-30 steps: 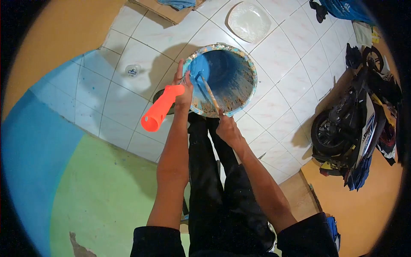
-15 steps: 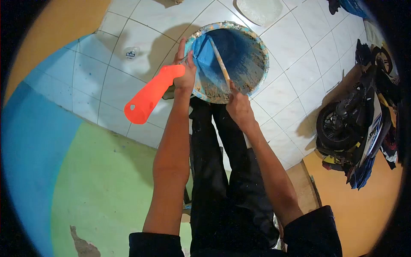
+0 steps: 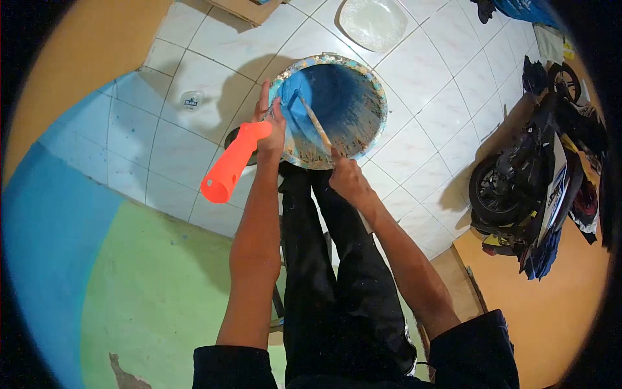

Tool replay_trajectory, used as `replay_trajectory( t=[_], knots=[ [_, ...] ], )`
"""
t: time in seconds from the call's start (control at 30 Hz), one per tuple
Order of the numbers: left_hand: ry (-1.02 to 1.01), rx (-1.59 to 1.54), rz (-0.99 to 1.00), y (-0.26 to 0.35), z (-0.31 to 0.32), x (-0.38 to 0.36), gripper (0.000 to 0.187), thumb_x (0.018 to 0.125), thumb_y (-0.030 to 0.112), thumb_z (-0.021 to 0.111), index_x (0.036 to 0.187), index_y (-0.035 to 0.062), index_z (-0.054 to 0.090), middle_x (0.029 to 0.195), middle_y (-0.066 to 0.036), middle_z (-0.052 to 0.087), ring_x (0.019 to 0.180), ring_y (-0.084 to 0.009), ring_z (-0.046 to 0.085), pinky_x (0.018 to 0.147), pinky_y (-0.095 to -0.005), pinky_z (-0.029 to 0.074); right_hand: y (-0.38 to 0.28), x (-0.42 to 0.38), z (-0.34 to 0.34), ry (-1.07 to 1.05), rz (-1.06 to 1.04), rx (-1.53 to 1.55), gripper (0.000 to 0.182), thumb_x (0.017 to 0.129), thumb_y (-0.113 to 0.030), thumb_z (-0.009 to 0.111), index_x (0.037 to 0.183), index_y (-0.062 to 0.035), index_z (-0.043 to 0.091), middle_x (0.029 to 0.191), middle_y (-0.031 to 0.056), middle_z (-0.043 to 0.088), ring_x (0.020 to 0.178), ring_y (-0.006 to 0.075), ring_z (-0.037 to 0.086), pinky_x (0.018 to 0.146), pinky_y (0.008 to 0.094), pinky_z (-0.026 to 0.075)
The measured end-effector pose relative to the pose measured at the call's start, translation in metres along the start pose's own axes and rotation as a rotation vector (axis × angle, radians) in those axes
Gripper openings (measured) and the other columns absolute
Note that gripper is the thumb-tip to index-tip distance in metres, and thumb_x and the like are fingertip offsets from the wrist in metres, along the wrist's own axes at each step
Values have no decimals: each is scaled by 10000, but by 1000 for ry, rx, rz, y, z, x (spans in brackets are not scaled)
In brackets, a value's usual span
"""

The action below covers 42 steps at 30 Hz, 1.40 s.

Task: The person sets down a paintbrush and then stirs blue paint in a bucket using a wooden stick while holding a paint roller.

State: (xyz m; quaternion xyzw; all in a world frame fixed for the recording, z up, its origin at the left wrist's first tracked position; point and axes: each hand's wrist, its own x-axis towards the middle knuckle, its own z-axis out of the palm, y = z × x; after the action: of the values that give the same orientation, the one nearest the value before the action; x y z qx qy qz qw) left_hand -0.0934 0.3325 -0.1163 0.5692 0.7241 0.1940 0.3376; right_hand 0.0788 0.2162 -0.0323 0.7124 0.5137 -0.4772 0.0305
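My left hand (image 3: 273,133) is at the left rim of a paint-crusted bucket (image 3: 383,117), its fingers closed around the neck of a paint roller with a bright orange handle (image 3: 228,167). That handle sticks out to the lower left over my wrist. Blue paint coats the inside of the bucket, and the roller's far end is hard to make out there. My right hand (image 3: 352,181) grips a pale, paint-stained stick (image 3: 315,123) at the near rim. The stick's far tip reaches into the blue area at the bucket's left side.
On the tiled floor lie a clear cup-like piece (image 3: 192,100) and a whitish tray (image 3: 373,24). A cardboard piece (image 3: 249,10) is at the top. A motorcycle (image 3: 518,181) stands at the right. A green and blue wall (image 3: 149,259) is at the left.
The bucket and both hands sit lower and further left in view, as the whole scene has shifted. The stick's tip has moved slightly against the blue area; both hands keep their hold.
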Motion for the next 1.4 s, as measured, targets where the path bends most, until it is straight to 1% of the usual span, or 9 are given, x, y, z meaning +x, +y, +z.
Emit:
replay_trajectory(
  t=[0.07, 0.4, 0.47, 0.6, 0.7, 0.83, 0.97, 1.17, 1.4],
  knots=[
    [51, -25, 102, -3, 0, -1, 507, 992, 186, 584, 1480, 163, 447, 1299, -188, 641, 1036, -377, 691, 858, -407, 560, -7, -5, 3, -97, 88, -29, 528, 868, -5, 535, 1387, 78, 492, 815, 311, 638, 750, 483, 656, 633, 557, 532],
    [22, -49, 45, -5, 2, 1, 500, 996, 189, 583, 1479, 192, 457, 1332, -177, 623, 1114, -378, 661, 883, -419, 551, 9, -15, 22, -7, 4, -41, 505, 873, -16, 539, 1360, 115, 504, 781, 313, 638, 696, 478, 649, 621, 548, 532],
    [50, 16, 106, -8, 3, 4, 490, 996, 202, 589, 1470, 215, 467, 1300, -133, 649, 1097, -361, 669, 848, -402, 564, 7, -16, 19, -151, 87, 4, 626, 802, 43, 507, 1422, 74, 432, 906, 382, 613, 903, 544, 640, 776, 581, 542],
    [22, 16, 65, -5, 1, 1, 482, 990, 170, 597, 1457, 169, 477, 1311, -131, 643, 1101, -364, 667, 847, -402, 563, -9, -18, 7, -232, 179, 45, 595, 818, 24, 528, 1405, 76, 447, 930, 403, 607, 912, 548, 634, 783, 583, 542],
    [7, 74, 100, -4, 0, 1, 497, 977, 150, 611, 1455, 163, 476, 1311, -131, 642, 1091, -361, 668, 851, -403, 564, 13, -27, 23, 110, -101, -26, 521, 869, -51, 635, 1378, 9, 540, 682, 234, 553, 610, 447, 570, 551, 540, 469],
    [13, -24, 102, -10, 3, 3, 475, 993, 188, 581, 1454, 148, 475, 1280, -198, 646, 1061, -393, 672, 840, -411, 553, -20, -16, -10, -65, 161, 61, 535, 902, -36, 522, 1434, -9, 468, 758, 352, 629, 726, 528, 649, 657, 590, 532],
    [15, 18, 88, -3, 0, 2, 481, 986, 176, 590, 1453, 147, 476, 1279, -192, 649, 1063, -396, 673, 849, -408, 554, -12, 3, -3, 19, 139, 20, 552, 889, -17, 527, 1436, 5, 456, 771, 359, 630, 727, 520, 652, 626, 578, 532],
    [15, 20, 68, -6, 2, 2, 499, 1007, 232, 560, 1489, 261, 434, 1299, -139, 646, 1071, -358, 678, 822, -416, 574, 8, -5, 28, 79, 37, -17, 520, 876, 13, 566, 1393, 16, 510, 758, 331, 632, 715, 490, 658, 621, 545, 535],
    [-38, 38, -7, -2, 0, 0, 494, 1010, 235, 557, 1488, 257, 433, 1335, -130, 629, 1103, -355, 666, 842, -421, 567, 14, -14, 34, 85, -67, -3, 656, 853, 34, 555, 1480, 28, 361, 667, 287, 602, 622, 483, 628, 564, 551, 510]
  ],
)
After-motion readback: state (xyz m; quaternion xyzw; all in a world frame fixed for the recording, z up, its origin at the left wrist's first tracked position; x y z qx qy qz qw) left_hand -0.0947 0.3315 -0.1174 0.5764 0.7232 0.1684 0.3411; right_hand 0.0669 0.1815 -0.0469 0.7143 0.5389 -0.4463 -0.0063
